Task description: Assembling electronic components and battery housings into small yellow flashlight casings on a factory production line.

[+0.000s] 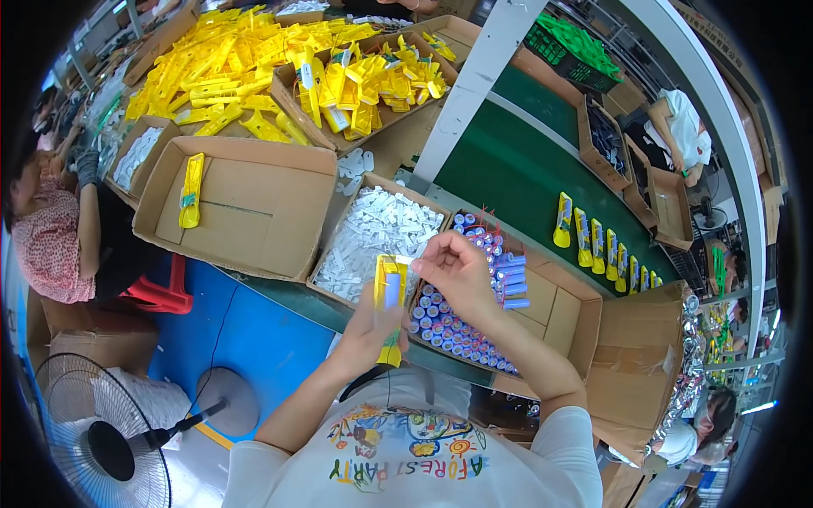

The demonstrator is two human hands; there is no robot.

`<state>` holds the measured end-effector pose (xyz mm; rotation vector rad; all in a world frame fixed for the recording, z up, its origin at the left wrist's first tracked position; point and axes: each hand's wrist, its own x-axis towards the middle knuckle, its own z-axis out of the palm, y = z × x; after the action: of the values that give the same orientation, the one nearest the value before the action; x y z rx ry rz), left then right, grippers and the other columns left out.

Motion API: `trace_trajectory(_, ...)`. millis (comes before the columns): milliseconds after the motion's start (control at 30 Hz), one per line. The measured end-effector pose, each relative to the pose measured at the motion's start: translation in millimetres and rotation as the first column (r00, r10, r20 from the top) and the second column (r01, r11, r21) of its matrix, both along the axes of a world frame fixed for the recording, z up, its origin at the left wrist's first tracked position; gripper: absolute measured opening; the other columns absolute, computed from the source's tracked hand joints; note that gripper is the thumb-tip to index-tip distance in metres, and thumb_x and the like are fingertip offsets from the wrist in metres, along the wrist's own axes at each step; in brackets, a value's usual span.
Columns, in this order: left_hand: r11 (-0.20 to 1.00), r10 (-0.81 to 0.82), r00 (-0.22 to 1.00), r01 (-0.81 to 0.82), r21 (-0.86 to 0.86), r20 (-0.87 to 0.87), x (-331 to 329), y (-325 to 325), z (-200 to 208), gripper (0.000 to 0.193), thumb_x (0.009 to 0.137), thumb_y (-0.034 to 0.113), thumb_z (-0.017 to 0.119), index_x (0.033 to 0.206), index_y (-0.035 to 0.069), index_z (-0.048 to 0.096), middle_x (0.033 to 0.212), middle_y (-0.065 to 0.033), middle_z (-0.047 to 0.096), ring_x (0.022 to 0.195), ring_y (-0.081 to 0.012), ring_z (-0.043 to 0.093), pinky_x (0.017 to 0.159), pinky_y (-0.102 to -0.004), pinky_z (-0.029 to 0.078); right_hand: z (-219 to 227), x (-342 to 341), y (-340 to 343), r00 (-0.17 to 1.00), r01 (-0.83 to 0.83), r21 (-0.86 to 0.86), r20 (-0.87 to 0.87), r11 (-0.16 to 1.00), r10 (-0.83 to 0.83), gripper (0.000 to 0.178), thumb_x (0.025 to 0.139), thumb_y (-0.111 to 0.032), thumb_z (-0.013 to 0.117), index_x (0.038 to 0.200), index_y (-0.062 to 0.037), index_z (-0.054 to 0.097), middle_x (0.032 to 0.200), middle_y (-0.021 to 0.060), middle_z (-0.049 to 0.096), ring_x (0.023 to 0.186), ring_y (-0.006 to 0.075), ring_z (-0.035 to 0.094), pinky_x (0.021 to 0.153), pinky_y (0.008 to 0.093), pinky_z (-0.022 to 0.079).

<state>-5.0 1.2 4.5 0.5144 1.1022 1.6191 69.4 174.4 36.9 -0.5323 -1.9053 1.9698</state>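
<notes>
Upright in front of my chest is a yellow plastic casing [379,288] with a purple cylindrical battery [392,290] inside it. My left hand [371,330] is wrapped round its lower half. At the casing's top end, my right hand [457,271] pinches a small white plastic piece [400,260]; whether the piece is fixed to the casing I cannot tell. Just beyond my hands stands a box of loose white plastic pieces [377,222]. Under and beside my right forearm are many purple batteries [445,326] with red wires, packed in a cardboard box.
An open carton [292,182] at the left holds one filled yellow casing [192,190]. Yellow casings [237,68] heap up behind it. Past a white post [478,80], a green conveyor [483,157] carries a row of casings. A fan [110,449] and a seated person [55,229] are at left.
</notes>
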Motion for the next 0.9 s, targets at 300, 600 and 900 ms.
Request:
trace_trajectory(300,0.989,-0.073,0.989,0.088,0.118,-0.133,5.6,16.2,-4.8,0.042,0.101,0.021,0.045,0.136,0.009,0.024,0.091,-0.0111,0.055,0.065,-0.0165,0.059,0.058,-0.028,0.051,10.4,5.9,2.2,0.994,0.106,0.098,0.018,0.989,-0.108,0.029,0.084,0.0,0.07,0.104,-0.0057,0.05,0.083,-0.0005,0.053,0.078,0.0052,0.056,0.071,0.021,0.049)
trace_trajectory(600,0.891,-0.15,0.569,0.432,0.138,-0.809,-95.7,17.0,6.4,0.043,0.095,0.016,0.057,0.135,0.007,0.048,0.128,-0.0141,0.056,0.099,-0.0233,0.063,0.086,-0.037,0.051,-9.0,23.2,106.3,0.992,0.119,0.087,-0.048,0.989,-0.116,0.021,0.095,-0.006,0.054,0.115,-0.0027,0.058,0.106,0.0055,0.063,0.1,0.0146,0.06,0.087,0.0289,0.049)
trace_trajectory(900,0.199,-0.152,0.281,-0.93,-0.308,-0.948,-363.7,-91.8,-7.9,0.041,0.078,0.018,0.072,0.113,-0.001,0.06,0.101,-0.0164,0.065,0.089,-0.0284,0.065,0.074,-0.0357,0.052,-117.4,88.7,468.5,0.656,-0.205,0.901,0.416,0.382,-0.63,0.02,0.092,-0.017,0.054,0.102,-0.0107,0.07,0.106,0.0167,0.067,0.099,0.0372,0.062,0.084,0.0429,0.049)
